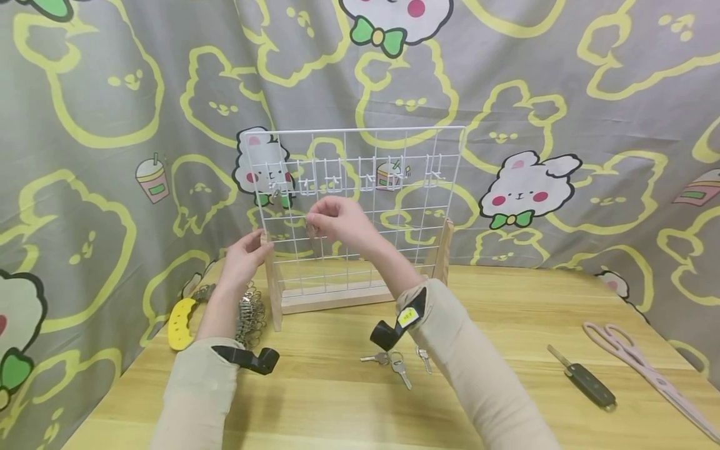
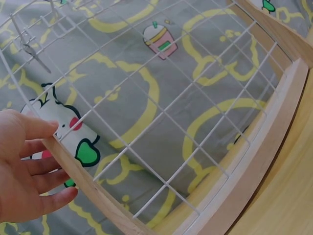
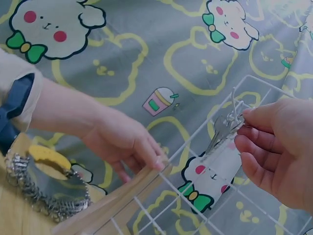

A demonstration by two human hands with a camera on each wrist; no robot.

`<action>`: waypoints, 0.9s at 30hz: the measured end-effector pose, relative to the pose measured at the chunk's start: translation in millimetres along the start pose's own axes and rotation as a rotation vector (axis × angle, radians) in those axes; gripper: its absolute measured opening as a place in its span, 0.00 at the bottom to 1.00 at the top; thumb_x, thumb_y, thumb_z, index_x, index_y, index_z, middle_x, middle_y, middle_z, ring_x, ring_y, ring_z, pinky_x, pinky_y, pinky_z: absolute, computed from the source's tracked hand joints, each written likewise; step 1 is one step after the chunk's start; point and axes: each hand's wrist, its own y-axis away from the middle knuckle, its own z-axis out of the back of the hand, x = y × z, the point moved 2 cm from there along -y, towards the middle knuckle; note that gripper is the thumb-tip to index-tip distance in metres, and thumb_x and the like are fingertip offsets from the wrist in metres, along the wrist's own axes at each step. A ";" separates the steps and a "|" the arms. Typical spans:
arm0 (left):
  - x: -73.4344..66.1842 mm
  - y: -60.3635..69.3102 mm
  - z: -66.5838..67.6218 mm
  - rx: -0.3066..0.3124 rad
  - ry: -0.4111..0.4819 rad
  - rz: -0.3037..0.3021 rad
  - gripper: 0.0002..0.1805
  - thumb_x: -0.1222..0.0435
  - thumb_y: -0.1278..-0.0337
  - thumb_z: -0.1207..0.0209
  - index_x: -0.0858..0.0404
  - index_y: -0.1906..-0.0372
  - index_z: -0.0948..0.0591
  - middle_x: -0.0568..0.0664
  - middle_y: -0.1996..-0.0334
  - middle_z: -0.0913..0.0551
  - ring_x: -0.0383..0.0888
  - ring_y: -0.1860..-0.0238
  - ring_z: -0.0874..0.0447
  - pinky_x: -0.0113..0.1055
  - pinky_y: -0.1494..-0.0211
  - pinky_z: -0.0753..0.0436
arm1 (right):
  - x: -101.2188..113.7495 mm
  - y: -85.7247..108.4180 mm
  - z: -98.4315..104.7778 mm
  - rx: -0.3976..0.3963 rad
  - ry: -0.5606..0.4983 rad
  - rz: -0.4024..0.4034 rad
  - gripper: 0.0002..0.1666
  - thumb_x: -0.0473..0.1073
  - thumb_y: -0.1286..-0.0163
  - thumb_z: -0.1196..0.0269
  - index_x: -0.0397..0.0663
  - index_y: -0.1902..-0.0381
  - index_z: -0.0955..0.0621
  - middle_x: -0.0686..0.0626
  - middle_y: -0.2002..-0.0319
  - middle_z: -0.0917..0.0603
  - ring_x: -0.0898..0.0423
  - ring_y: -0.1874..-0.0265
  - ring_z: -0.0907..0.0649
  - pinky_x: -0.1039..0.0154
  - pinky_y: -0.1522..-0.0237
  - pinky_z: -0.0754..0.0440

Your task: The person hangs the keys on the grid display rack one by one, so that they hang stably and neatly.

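Observation:
A white wire grid (image 1: 360, 219) stands in a wooden frame, with several white hooks (image 1: 333, 178) along its upper part. At the grid's left side, my left hand (image 1: 242, 259) rests its fingertips against the top of the wooden post (image 2: 93, 188), the other fingers loosely extended. My right hand (image 1: 345, 225) pinches a small metal piece, seemingly a key (image 1: 312, 231), before the grid, below the hooks. A key (image 2: 36, 55) hangs on the leftmost hook. In the right wrist view, metal keys (image 3: 222, 129) show beside the right fingertips; which are held I cannot tell.
Left of the frame, behind my left forearm, lie a yellow piece (image 1: 181, 324) and a bunch of metal rings (image 1: 251, 315). Several loose keys (image 1: 399, 369) lie near my right sleeve. Farther right are a black car key (image 1: 589, 384) and pink scissors (image 1: 652, 375). A patterned curtain (image 1: 523, 56) hangs behind.

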 end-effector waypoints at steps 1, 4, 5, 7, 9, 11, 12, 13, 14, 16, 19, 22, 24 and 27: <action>0.1 -0.1 0.0 -0.001 0.004 0.001 0.34 0.65 0.33 0.51 0.68 0.29 0.50 0.65 0.32 0.44 0.55 0.32 0.45 0.45 0.31 0.39 | 2.5 -1.8 -0.1 -0.010 -0.004 0.002 0.09 0.42 0.33 0.41 0.40 0.62 0.21 0.45 0.71 0.20 0.53 0.71 0.22 0.64 0.72 0.20; 0.4 -0.2 0.1 -0.002 0.007 0.004 0.33 0.65 0.33 0.51 0.68 0.29 0.49 0.65 0.32 0.44 0.55 0.32 0.45 0.45 0.31 0.39 | 9.3 -7.0 -0.8 -0.049 -0.001 0.005 0.09 0.42 0.33 0.41 0.40 0.62 0.21 0.46 0.71 0.20 0.53 0.71 0.21 0.64 0.71 0.20; 0.5 -0.1 0.0 -0.001 0.007 0.004 0.33 0.65 0.33 0.51 0.68 0.29 0.49 0.65 0.32 0.44 0.55 0.32 0.45 0.45 0.31 0.39 | 11.6 -8.6 -1.1 -0.061 0.000 0.008 0.09 0.42 0.33 0.41 0.40 0.62 0.21 0.45 0.70 0.20 0.53 0.72 0.21 0.64 0.71 0.20; 0.1 0.0 -0.3 0.000 0.007 0.003 0.33 0.65 0.33 0.51 0.68 0.29 0.49 0.65 0.32 0.45 0.56 0.32 0.46 0.45 0.31 0.39 | 15.6 -11.7 -1.6 -0.085 -0.002 0.013 0.09 0.42 0.33 0.41 0.40 0.63 0.21 0.44 0.70 0.19 0.54 0.72 0.21 0.66 0.72 0.20; -0.3 0.3 -0.5 0.002 0.006 0.003 0.33 0.64 0.33 0.51 0.67 0.29 0.49 0.65 0.32 0.45 0.56 0.32 0.46 0.45 0.31 0.40 | 18.8 -14.1 -1.9 -0.106 -0.008 0.017 0.09 0.41 0.33 0.41 0.39 0.62 0.21 0.42 0.70 0.19 0.55 0.73 0.21 0.68 0.75 0.21; -0.7 0.4 -0.3 0.000 0.001 0.007 0.33 0.64 0.33 0.51 0.67 0.29 0.49 0.65 0.32 0.45 0.55 0.32 0.47 0.44 0.31 0.40 | 20.8 -16.3 -2.0 -0.127 -0.013 0.019 0.09 0.41 0.33 0.41 0.39 0.62 0.21 0.41 0.70 0.19 0.56 0.73 0.21 0.69 0.76 0.22; -0.9 0.4 -0.1 -0.001 0.001 0.008 0.33 0.64 0.33 0.51 0.67 0.29 0.49 0.65 0.32 0.45 0.55 0.32 0.47 0.44 0.31 0.40 | 21.3 -17.3 -2.0 -0.138 -0.016 0.020 0.09 0.41 0.33 0.41 0.39 0.62 0.21 0.41 0.71 0.19 0.57 0.74 0.21 0.69 0.76 0.21; -1.2 0.5 -0.4 0.000 0.001 0.008 0.33 0.64 0.33 0.51 0.67 0.29 0.49 0.65 0.32 0.45 0.55 0.32 0.47 0.45 0.31 0.40 | 21.9 -18.0 -1.7 -0.150 -0.020 0.020 0.09 0.41 0.33 0.41 0.39 0.62 0.21 0.42 0.71 0.19 0.57 0.74 0.22 0.68 0.76 0.21; -1.5 0.6 -0.5 0.000 0.002 0.010 0.33 0.64 0.33 0.51 0.67 0.28 0.49 0.65 0.32 0.45 0.55 0.32 0.47 0.45 0.31 0.40 | 22.4 -18.7 -1.3 -0.163 -0.024 0.022 0.09 0.41 0.33 0.41 0.38 0.62 0.21 0.42 0.71 0.19 0.58 0.74 0.22 0.68 0.76 0.20; -2.2 0.9 -0.8 0.000 0.001 0.011 0.33 0.65 0.33 0.51 0.67 0.28 0.50 0.65 0.32 0.45 0.55 0.32 0.47 0.45 0.31 0.40 | 23.2 -20.1 -1.1 -0.192 -0.041 0.027 0.09 0.40 0.33 0.41 0.38 0.63 0.21 0.44 0.72 0.19 0.58 0.75 0.22 0.63 0.74 0.18; -2.7 1.5 -1.3 0.001 0.004 0.014 0.34 0.65 0.33 0.51 0.66 0.28 0.50 0.65 0.32 0.45 0.55 0.32 0.47 0.45 0.31 0.40 | 23.9 -21.9 -1.4 -0.239 -0.063 0.026 0.09 0.41 0.33 0.41 0.38 0.64 0.21 0.46 0.74 0.20 0.58 0.77 0.22 0.57 0.70 0.17; -2.4 2.1 -1.3 0.001 0.002 0.023 0.34 0.64 0.33 0.51 0.65 0.28 0.50 0.64 0.31 0.46 0.55 0.31 0.48 0.45 0.31 0.41 | 24.3 -23.3 -3.1 -0.281 -0.081 0.016 0.09 0.40 0.34 0.40 0.38 0.65 0.22 0.47 0.74 0.20 0.59 0.78 0.21 0.57 0.70 0.16; -2.1 2.4 -1.2 0.003 0.003 0.024 0.34 0.64 0.33 0.51 0.65 0.28 0.50 0.64 0.31 0.46 0.55 0.31 0.48 0.45 0.30 0.41 | 24.8 -23.9 -4.6 -0.302 -0.095 0.007 0.09 0.40 0.34 0.40 0.37 0.65 0.22 0.47 0.75 0.20 0.58 0.78 0.21 0.59 0.71 0.16; -1.9 2.7 -1.0 0.007 0.006 0.022 0.34 0.63 0.33 0.51 0.66 0.28 0.50 0.65 0.31 0.46 0.56 0.31 0.47 0.45 0.30 0.41 | 25.5 -24.6 -6.8 -0.323 -0.101 0.000 0.08 0.39 0.34 0.40 0.37 0.65 0.22 0.47 0.74 0.20 0.57 0.78 0.21 0.64 0.74 0.17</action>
